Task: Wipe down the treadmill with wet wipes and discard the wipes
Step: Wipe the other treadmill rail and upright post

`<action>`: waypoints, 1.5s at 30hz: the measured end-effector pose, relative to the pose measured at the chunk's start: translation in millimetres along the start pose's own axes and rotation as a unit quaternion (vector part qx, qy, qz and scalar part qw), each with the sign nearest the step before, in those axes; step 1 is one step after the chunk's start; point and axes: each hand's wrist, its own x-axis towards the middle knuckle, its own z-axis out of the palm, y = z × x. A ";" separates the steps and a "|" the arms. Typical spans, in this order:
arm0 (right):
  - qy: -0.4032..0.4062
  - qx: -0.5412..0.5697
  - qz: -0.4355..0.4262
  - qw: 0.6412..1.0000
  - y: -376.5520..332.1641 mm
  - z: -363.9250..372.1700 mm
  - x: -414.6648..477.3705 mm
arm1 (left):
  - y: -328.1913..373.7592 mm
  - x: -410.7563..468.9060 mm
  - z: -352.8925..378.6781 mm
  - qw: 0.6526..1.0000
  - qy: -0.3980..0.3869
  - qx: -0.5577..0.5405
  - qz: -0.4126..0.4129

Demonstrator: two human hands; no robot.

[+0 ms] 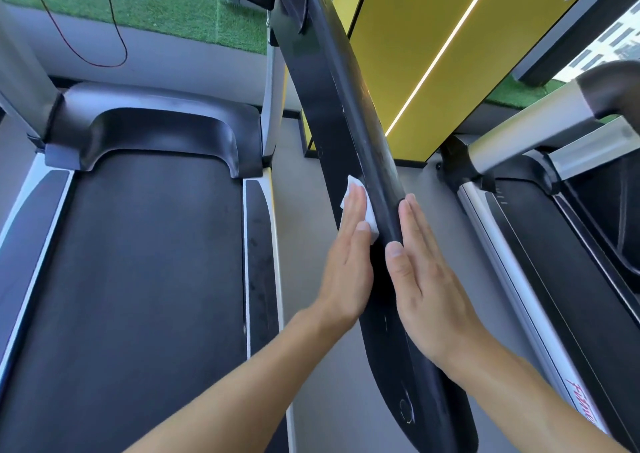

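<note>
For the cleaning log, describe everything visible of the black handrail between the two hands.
The black handrail is a long bar, smooth and slightly glossy, like plastic or painted metal, with a rounded top. It slants from top centre down toward the viewer, with a circular mark near its low end and pale scuffs. The left hand presses a white wipe flat against its left side; the right hand lies flat, fingers straight, on its right side.

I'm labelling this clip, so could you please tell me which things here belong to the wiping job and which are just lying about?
Job: wet wipe, pressed by the left hand against the black handrail; right hand, flat on its other side; treadmill belt.
Lying about: neighbouring treadmill, red cable, artificial turf, yellow wall panel.
</note>
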 end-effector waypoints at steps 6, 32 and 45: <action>-0.005 0.005 0.012 1.000 -2.6 -1.4 -3.8 | 15.6 12.1 3.7 1.000 0.006 -0.005 -0.019; 0.003 -0.009 0.009 1.000 1.4 1.6 -26.8 | -13.3 -58.5 9.2 0.992 0.005 -0.016 -0.128; 0.000 0.006 0.015 1.000 2.8 1.9 -27.8 | 27.5 -8.5 15.9 0.997 0.067 -0.026 -0.025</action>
